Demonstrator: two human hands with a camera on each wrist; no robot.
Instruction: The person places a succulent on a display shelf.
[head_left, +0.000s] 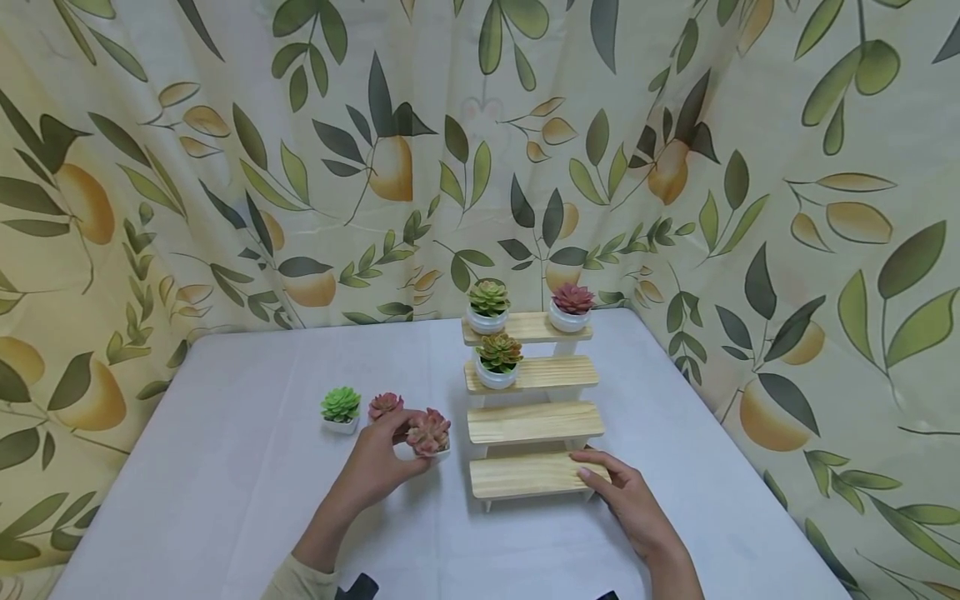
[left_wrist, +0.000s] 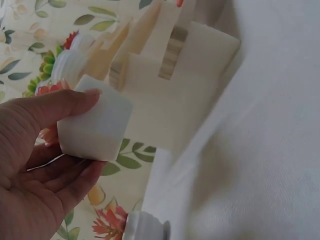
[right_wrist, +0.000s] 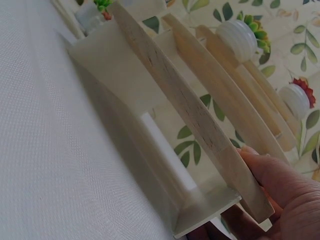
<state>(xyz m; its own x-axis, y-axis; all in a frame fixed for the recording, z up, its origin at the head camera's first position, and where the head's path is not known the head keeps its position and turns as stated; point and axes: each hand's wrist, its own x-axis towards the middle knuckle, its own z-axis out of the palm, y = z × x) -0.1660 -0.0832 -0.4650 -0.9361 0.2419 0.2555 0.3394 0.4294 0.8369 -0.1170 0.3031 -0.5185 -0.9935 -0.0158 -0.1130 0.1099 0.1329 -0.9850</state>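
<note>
My left hand [head_left: 377,463] holds a potted artificial succulent [head_left: 430,432] with dusty-pink leaves, just left of a four-tier wooden stand [head_left: 528,477]. In the left wrist view its white square pot [left_wrist: 97,122] sits between thumb and fingers, the leaves mostly hidden behind the hand. My right hand [head_left: 630,504] grips the right end of the stand's lowest tier. The right wrist view has the thumb on top of the wooden board [right_wrist: 192,112] and the fingers partly hidden beneath it.
A green succulent [head_left: 487,297] and a red succulent [head_left: 572,300] stand on the top tier. A green-orange succulent [head_left: 498,358] sits at the second tier's left end. On the white table [head_left: 225,467], a bright green succulent [head_left: 341,406] and a pink succulent [head_left: 386,404] stand left of the stand.
</note>
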